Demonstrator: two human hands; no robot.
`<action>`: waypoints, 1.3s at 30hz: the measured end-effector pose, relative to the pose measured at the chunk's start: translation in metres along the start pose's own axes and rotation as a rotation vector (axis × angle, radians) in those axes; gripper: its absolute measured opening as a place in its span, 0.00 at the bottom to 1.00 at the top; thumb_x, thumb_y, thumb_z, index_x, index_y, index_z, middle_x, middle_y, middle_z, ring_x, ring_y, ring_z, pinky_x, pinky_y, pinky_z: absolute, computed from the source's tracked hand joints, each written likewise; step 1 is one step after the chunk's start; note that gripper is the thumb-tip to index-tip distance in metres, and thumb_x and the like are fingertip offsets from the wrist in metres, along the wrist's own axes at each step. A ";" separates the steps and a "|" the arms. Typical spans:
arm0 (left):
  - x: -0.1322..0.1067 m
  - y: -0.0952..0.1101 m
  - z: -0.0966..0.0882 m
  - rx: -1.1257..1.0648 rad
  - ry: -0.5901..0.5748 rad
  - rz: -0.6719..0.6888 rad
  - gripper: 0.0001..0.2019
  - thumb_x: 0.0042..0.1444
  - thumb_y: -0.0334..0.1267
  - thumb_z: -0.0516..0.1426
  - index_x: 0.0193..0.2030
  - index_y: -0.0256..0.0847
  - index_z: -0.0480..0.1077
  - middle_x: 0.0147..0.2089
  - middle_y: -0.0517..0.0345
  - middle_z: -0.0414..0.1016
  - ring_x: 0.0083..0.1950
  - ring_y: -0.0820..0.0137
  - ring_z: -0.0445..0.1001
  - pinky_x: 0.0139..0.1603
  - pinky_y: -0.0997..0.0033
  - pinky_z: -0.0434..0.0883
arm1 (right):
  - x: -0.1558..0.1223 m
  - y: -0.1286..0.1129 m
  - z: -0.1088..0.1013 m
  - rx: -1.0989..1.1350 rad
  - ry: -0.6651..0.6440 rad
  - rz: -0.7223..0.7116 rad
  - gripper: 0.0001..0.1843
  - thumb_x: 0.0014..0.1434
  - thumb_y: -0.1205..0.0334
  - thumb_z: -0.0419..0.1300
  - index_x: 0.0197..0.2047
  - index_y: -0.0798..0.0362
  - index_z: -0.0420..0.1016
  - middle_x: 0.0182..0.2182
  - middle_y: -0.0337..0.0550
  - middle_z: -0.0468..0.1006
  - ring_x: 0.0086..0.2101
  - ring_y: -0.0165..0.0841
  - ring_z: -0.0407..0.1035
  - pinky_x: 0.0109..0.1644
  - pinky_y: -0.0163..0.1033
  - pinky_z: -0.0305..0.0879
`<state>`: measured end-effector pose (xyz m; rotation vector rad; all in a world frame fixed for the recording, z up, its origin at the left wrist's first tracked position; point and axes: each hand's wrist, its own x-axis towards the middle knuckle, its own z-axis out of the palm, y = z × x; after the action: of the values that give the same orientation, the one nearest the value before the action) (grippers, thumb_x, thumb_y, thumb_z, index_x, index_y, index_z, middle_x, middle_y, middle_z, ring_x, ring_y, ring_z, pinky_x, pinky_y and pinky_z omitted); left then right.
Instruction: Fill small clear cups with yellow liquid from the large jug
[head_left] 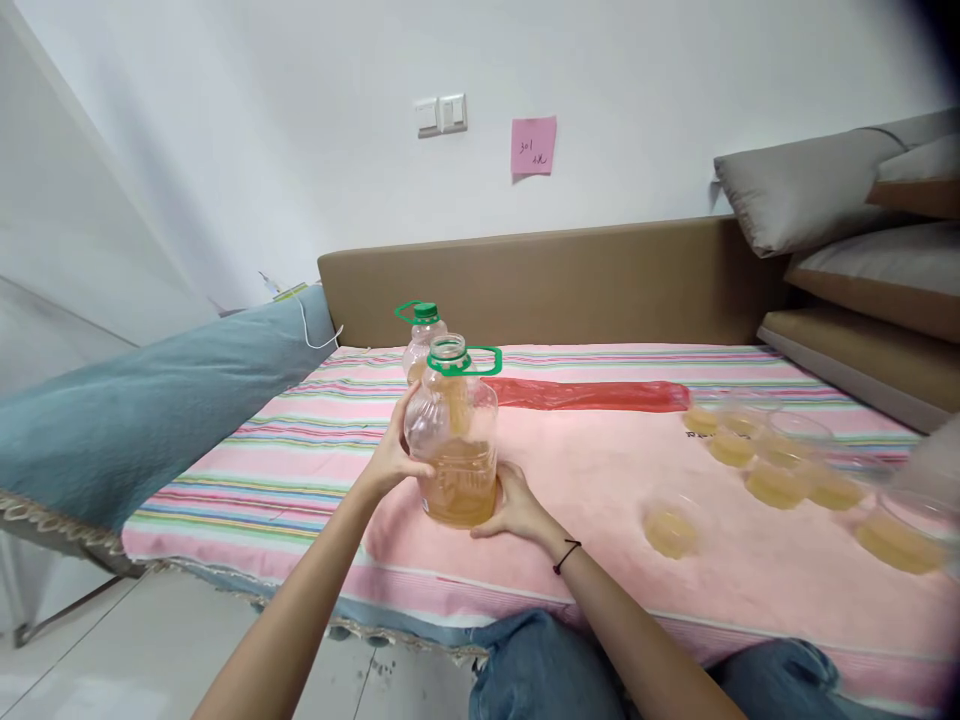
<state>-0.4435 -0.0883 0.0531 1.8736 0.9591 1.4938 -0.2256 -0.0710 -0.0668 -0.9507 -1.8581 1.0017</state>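
A clear plastic jug with a green carry ring and an uncapped mouth stands close in front of me, partly filled with yellowish liquid. Wrapped round its left side is my left hand. My right hand, with a dark cord on the wrist, grips its lower right side. Directly behind it is a second jug, with a green cap on, its lower part hidden. To the right, a clear cup of similar liquid sits on the pink cloth, apart from both hands.
Several more cups of yellow liquid cluster at the right, blurred. A red plastic strip lies behind the jugs on the striped cloth. A brown backrest borders the rear, grey cushions the right, a blue-covered armrest the left.
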 end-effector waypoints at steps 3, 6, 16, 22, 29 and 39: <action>-0.010 0.001 -0.008 -0.016 -0.006 -0.091 0.65 0.21 0.62 0.71 0.70 0.48 0.54 0.69 0.40 0.60 0.71 0.45 0.55 0.70 0.48 0.55 | -0.001 0.003 0.004 -0.058 0.019 0.035 0.55 0.18 0.59 0.80 0.54 0.56 0.71 0.50 0.50 0.68 0.56 0.53 0.56 0.62 0.56 0.53; -0.016 0.005 -0.015 -0.006 -0.023 -0.165 0.63 0.25 0.59 0.72 0.71 0.49 0.51 0.70 0.40 0.58 0.72 0.47 0.54 0.69 0.49 0.57 | -0.002 0.000 0.004 -0.083 0.035 0.052 0.57 0.16 0.60 0.81 0.55 0.54 0.70 0.53 0.50 0.64 0.56 0.50 0.56 0.64 0.53 0.53; -0.022 0.026 -0.012 0.112 -0.021 -0.206 0.59 0.39 0.48 0.71 0.73 0.54 0.40 0.74 0.41 0.50 0.72 0.50 0.56 0.66 0.48 0.61 | -0.030 -0.045 -0.055 0.015 0.228 -0.078 0.46 0.38 0.53 0.75 0.59 0.57 0.66 0.59 0.57 0.63 0.59 0.47 0.59 0.65 0.51 0.56; -0.052 0.060 0.009 0.252 0.444 0.106 0.42 0.47 0.47 0.67 0.67 0.52 0.54 0.72 0.47 0.55 0.73 0.57 0.52 0.71 0.50 0.52 | -0.099 -0.050 -0.182 0.015 0.805 -0.163 0.27 0.55 0.48 0.63 0.54 0.53 0.68 0.56 0.50 0.69 0.57 0.39 0.63 0.63 0.48 0.59; -0.065 0.081 0.139 0.419 0.326 0.065 0.10 0.55 0.42 0.60 0.43 0.43 0.72 0.43 0.54 0.77 0.47 0.63 0.73 0.53 0.60 0.69 | -0.157 0.013 -0.227 -0.024 0.634 0.225 0.19 0.41 0.55 0.64 0.38 0.55 0.75 0.39 0.51 0.79 0.36 0.41 0.74 0.41 0.47 0.72; -0.021 0.016 0.291 0.064 -0.115 -0.573 0.11 0.47 0.30 0.55 0.36 0.36 0.76 0.36 0.47 0.80 0.37 0.63 0.78 0.44 0.62 0.73 | -0.155 0.007 -0.209 -0.066 0.373 0.281 0.25 0.40 0.63 0.70 0.44 0.57 0.75 0.34 0.44 0.79 0.34 0.37 0.75 0.41 0.40 0.72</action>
<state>-0.1593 -0.1118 -0.0128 1.5221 1.3551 1.0109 0.0230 -0.1443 -0.0424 -1.3649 -1.4803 0.8559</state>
